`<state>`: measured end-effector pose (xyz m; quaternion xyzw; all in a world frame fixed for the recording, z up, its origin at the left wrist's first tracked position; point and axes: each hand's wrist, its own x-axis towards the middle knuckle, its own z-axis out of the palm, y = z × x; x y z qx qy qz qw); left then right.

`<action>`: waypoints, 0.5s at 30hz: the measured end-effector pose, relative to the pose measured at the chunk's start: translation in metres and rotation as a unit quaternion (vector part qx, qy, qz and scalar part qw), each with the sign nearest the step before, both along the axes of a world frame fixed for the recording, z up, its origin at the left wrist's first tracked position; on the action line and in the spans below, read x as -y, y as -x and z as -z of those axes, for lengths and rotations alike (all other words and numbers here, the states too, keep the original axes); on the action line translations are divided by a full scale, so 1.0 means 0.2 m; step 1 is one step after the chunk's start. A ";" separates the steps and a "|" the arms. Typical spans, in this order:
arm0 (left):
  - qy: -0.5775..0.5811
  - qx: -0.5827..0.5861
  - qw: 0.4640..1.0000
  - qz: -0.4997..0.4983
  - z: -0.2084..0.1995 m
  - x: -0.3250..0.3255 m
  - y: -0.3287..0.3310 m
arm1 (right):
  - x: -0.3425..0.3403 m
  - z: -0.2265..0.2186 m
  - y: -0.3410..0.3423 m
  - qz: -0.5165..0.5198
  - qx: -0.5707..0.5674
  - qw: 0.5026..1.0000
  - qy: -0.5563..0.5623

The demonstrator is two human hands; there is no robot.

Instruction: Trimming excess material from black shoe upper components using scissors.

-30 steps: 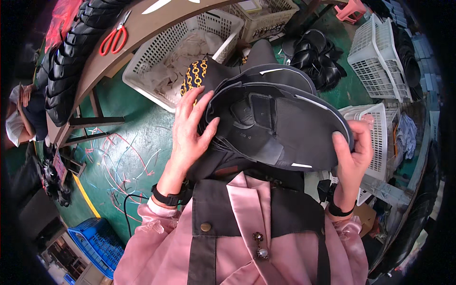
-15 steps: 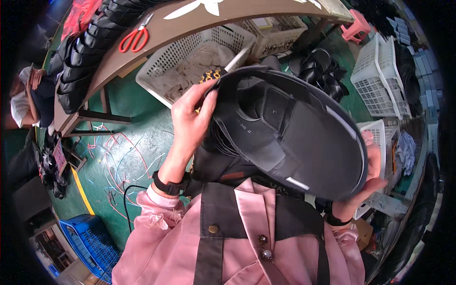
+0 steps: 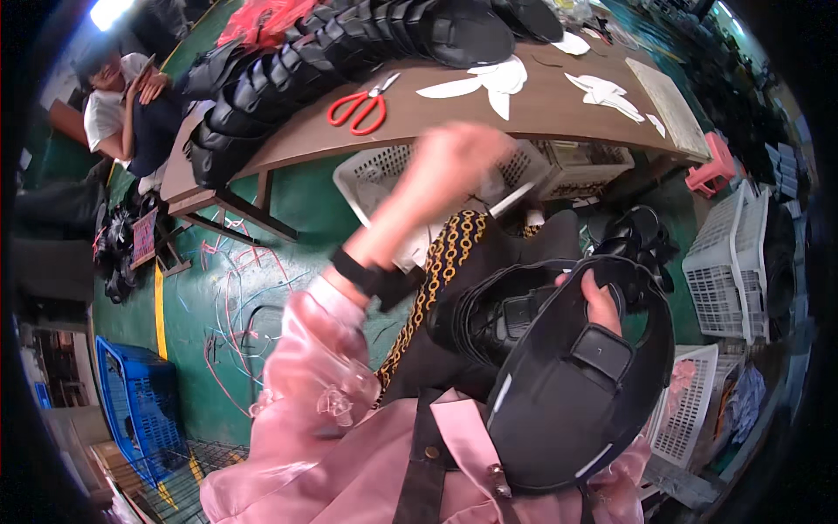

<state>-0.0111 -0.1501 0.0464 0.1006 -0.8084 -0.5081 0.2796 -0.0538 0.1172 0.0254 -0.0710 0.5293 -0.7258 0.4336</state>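
Over the person's lap, well short of the worktop's (image 3: 546, 103) front edge, a black upper (image 3: 550, 410) is tilted with its inside facing up. The right hand (image 3: 601, 310) alone grips it now, its thumb showing through the opening. Half a second ago both hands were on it; the left hand (image 3: 467, 148) has since let go and swung up near the worktop's front edge. It is blurred, so whether its fingers are closed cannot be told. The view has also tipped up, showing more of the worktop: a row of black uppers (image 3: 297, 74) along its left end and far side, red scissors (image 3: 362, 106) near the front edge, white cutouts (image 3: 502, 83) farther right.

A tiny mark on the upper's flap (image 3: 602, 352) is too small to read, as is the lettering on a red sign (image 3: 144, 237) past the worktop's left end.

Beneath the front edge, a white basket (image 3: 526, 168) holds pale scraps (image 3: 373, 194); a beige basket (image 3: 583, 179) stands just beside it, its contents unclear. A smaller white basket (image 3: 690, 424), at the right, carries a pink bundle (image 3: 681, 375). A blue crate (image 3: 140, 406) sits on the floor at the left.
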 end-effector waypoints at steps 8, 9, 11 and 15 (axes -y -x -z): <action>0.392 0.296 0.816 -0.305 0.53 1.13 -0.09 | 0.08 0.03 0.06 0.135 0.145 0.976 0.087; 0.389 0.331 0.802 -0.309 0.51 1.15 -0.07 | 0.08 0.03 0.07 0.141 0.159 0.972 0.100; 0.361 0.390 0.787 -0.313 0.45 1.13 -0.06 | 0.05 0.06 0.10 0.137 0.156 0.969 0.134; 0.294 0.449 0.787 -0.304 0.43 1.10 -0.06 | 0.01 0.17 0.16 0.154 0.097 0.974 0.135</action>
